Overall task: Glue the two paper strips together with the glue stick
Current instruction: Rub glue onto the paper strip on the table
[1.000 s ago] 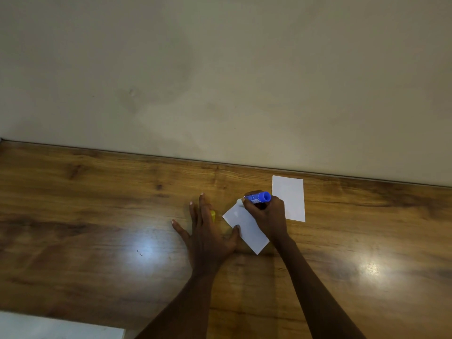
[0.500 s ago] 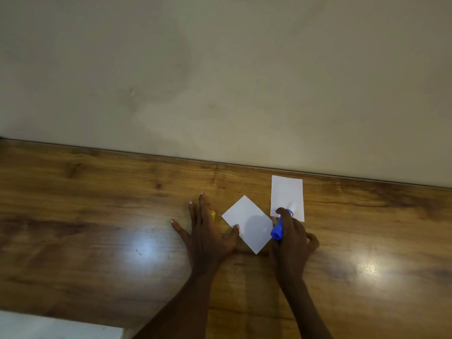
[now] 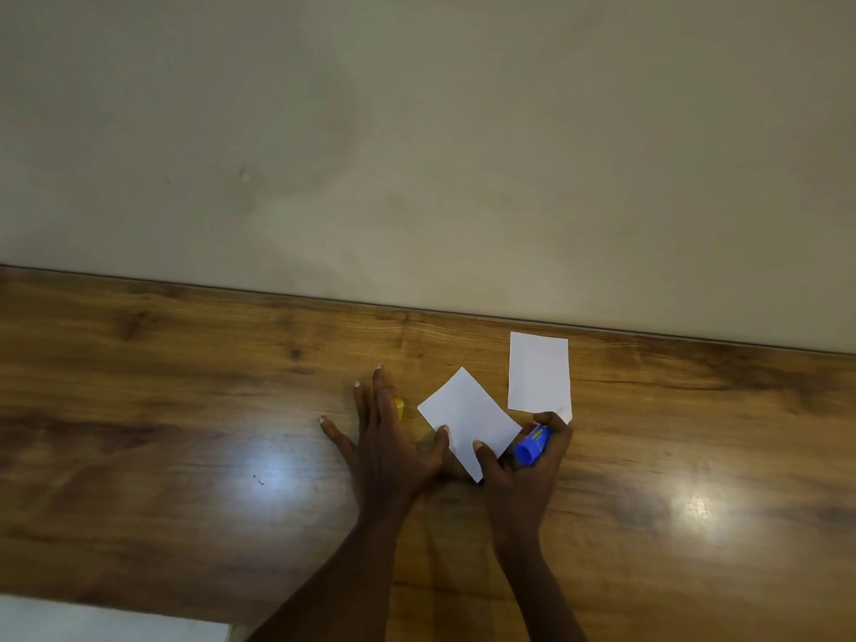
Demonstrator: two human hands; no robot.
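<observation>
Two white paper pieces lie on the wooden table (image 3: 185,410). The near paper (image 3: 468,417) sits turned like a diamond between my hands. The far paper (image 3: 538,372) lies straight, close to the wall. My left hand (image 3: 389,442) rests flat on the table with its thumb tip on the near paper's left edge. My right hand (image 3: 523,474) holds the blue glue stick (image 3: 532,444) in its fingers while its thumb presses the near paper's lower right edge. A small yellow thing (image 3: 400,406), perhaps the cap, peeks out from under my left fingers.
A plain beige wall (image 3: 417,155) rises right behind the table's far edge. Bright light reflections shine on the wood left and right of my hands. A pale surface (image 3: 106,623) shows at the bottom left corner past the table's near edge.
My right hand drew the glue stick down off the near paper to its right side, then set its thumb on the paper's lower edge. My left hand stayed put.
</observation>
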